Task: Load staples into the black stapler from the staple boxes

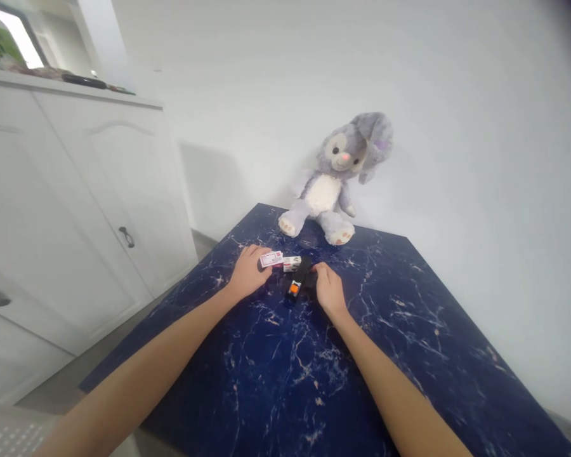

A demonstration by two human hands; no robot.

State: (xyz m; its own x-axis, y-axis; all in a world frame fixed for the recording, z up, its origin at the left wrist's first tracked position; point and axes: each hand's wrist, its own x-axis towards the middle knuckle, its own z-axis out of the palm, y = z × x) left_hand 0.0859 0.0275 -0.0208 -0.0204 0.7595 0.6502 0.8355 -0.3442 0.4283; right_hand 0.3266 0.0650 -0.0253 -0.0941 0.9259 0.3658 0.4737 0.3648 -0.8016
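left hand [248, 274], forearm extended, pinches a red-and-white box [271, 259] left of the black orange-patched object [301, 275] at the blue table [285, 387]; right hand [330, 287] loosely curled just right of that object, grip unclear; patterned box [292, 264] beside its left side.

The person's bare left forearm [155, 358] is slanting inward, and the left hand [247, 274] is holding a pinching pose, thumb [266, 273] opposite bent fingers [254, 250]. The bare right forearm [393, 381] is angling in from the other side, while the right hand [330, 290] is showing its back and curling its fingers inward.
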